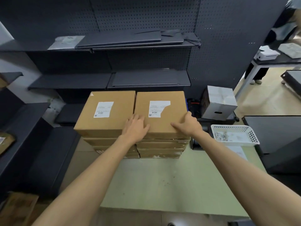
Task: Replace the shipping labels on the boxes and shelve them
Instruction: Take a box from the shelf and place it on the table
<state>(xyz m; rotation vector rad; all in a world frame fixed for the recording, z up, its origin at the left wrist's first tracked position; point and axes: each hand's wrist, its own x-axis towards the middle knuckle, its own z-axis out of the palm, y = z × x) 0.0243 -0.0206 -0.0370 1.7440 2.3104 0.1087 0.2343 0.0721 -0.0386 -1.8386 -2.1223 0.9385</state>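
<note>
Resting flat and open on the top right box (160,114), which crowns the right stack on the bench (162,180), left hand (136,126) and right hand (189,123) grip nothing, so sliding it could topple the stack or tear its ragged label (157,108) further

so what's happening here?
A person stands over two stacks of cardboard boxes. Both hands lie on the top box of the right stack: left hand flat near its left edge, right hand at its near right corner. That box's shipping label is partly torn off; the left stack's label is whole. The dark shelves behind hold no boxes.
</note>
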